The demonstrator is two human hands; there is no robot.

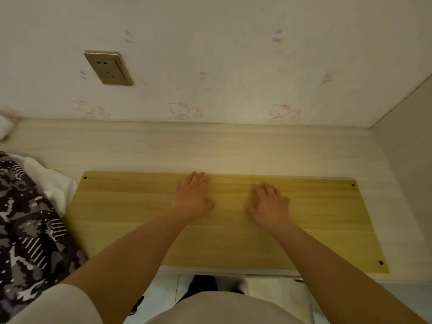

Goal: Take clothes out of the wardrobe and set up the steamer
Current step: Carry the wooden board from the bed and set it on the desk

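No steamer shows in the head view, and the only cloth in sight is a garment (30, 230) with a dark camouflage-like print, lying at the left edge over something white (58, 181).

Both hands rest palm-down on a yellow wooden board (121, 220). The left hand (192, 198) lies flat with fingers straight and close together, pointing toward the wall. The right hand (268, 204) lies just beside it, apart from it, fingers spread loosely and gripping nothing. Both bare forearms reach in from the bottom of the view.

The board lies flat on a pale wood-grain surface (210, 150), with small dark screw holes at its corners. Its near edge runs along the front of that surface.

Behind stands a wall (233, 54) with pale cartoon-cat wallpaper. A gold socket (108, 68) is fixed to it at upper left. A plain panel (406, 136) closes the right side.
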